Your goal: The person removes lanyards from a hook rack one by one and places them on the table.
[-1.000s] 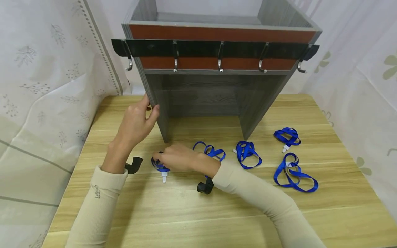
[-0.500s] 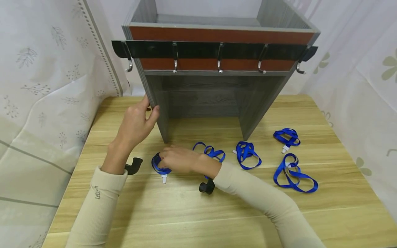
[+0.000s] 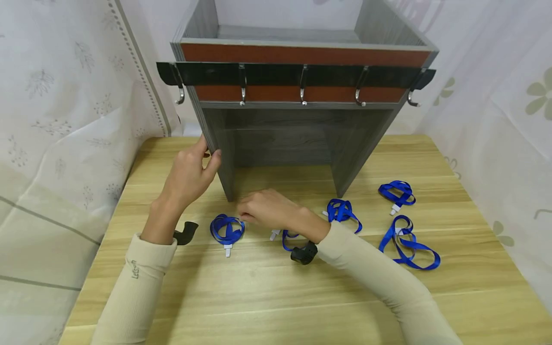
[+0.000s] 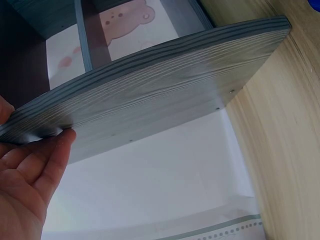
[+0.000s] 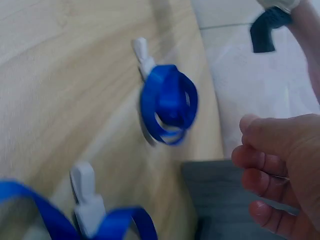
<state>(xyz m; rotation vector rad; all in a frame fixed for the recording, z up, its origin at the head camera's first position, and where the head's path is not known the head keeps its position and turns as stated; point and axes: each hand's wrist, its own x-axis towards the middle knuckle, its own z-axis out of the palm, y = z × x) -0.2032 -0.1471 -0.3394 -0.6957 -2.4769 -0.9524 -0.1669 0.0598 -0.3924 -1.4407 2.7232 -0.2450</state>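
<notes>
My left hand [image 3: 183, 175] grips the left side panel [image 3: 217, 153] of a grey wooden rack, with the thumb on one face and fingers on the other, as the left wrist view shows. My right hand [image 3: 269, 211] is held above the table with loosely curled fingers and nothing between them. Just left of it lies a coiled blue lanyard [image 3: 234, 235] with a white clip [image 3: 227, 251]. A second lanyard [image 3: 285, 244] is partly hidden under the right wrist. Both coils also appear in the right wrist view, where the first lanyard [image 5: 146, 100] is nearer the right fingers.
A dark rail [image 3: 271, 74] with several metal hooks crosses the rack's front. Three more blue lanyards lie to the right: one by the rack's right leg [image 3: 340, 208], one behind [image 3: 398, 183], one in front [image 3: 420, 247]. Patterned white cloth [image 3: 64, 120] surrounds the wooden table [image 3: 258, 306].
My right hand has let go of the leftmost lanyard and drawn back to the right, leaving the coil in full view. My left hand stays on the panel. The head view has shifted slightly.
</notes>
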